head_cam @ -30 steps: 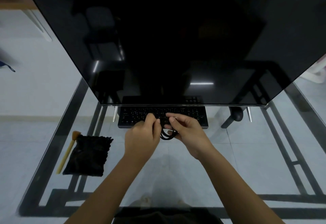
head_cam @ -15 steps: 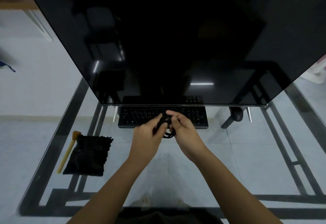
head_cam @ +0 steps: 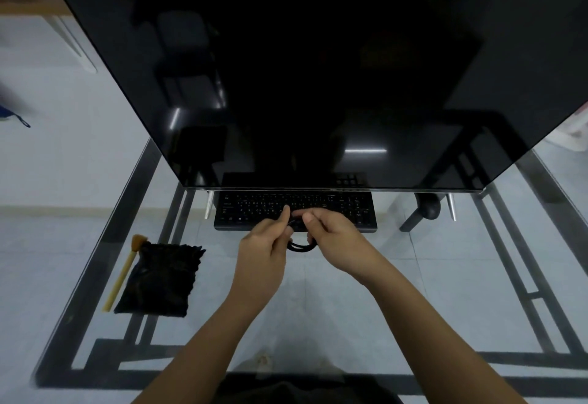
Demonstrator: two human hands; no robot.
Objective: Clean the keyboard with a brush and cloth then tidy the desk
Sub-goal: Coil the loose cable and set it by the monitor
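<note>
A black keyboard (head_cam: 254, 206) lies on the glass desk (head_cam: 429, 276) under the lower edge of a big dark monitor (head_cam: 302, 69). Just in front of the keyboard, my left hand (head_cam: 262, 251) and my right hand (head_cam: 334, 236) both hold a coiled black cable (head_cam: 300, 246), fingers pinching it from either side. A loop of the coil hangs below the fingers. At the desk's left lies a folded black cloth (head_cam: 162, 279), and a brush (head_cam: 125, 271) with a pale yellow handle and orange bristles rests along the cloth's left side.
A black mouse (head_cam: 429, 208) sits right of the keyboard, half under the monitor. The monitor's two silver feet (head_cam: 209, 205) stand at either end of the keyboard. Through the glass show the dark desk frame (head_cam: 105, 254) and the tiled floor.
Both hands have kept working the cable coil in front of the keyboard; the fingers shifted on it and a loop now hangs lower. Cloth, brush and keyboard have not moved.
</note>
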